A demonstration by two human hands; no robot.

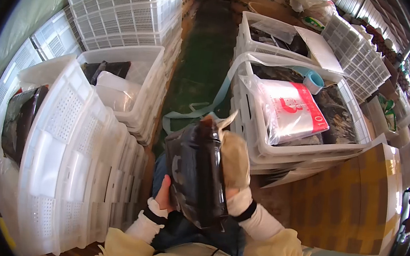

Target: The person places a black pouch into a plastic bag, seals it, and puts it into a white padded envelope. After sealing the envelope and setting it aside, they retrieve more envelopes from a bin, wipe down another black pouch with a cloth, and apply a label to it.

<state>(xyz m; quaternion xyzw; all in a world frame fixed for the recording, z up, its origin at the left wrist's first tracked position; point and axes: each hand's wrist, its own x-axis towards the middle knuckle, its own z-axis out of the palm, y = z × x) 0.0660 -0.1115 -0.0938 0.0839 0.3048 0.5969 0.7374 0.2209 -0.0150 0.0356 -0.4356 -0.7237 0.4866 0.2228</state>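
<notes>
A glossy, dark plastic-wrapped package (196, 169) is held upright in front of my lap, between both hands. My left hand (164, 194) grips its lower left side, with the thumb up along the edge and the other fingers hidden behind or below. On the right side my right hand (233, 168), in a tan covering that looks like a glove, presses against the package; its fingers are mostly hidden. A pale blue-white strap (199, 112) trails behind the package's top, over the green floor and up to the right-hand crate.
White plastic crates (135, 114) are stacked at left, holding dark packages and white bags. At right, another crate (281, 155) carries a red-and-white plastic pack (293, 109) and a blue tape roll (313, 81). A taped cardboard box (341, 200) stands near my right side. Green floor (205, 44) runs between the stacks.
</notes>
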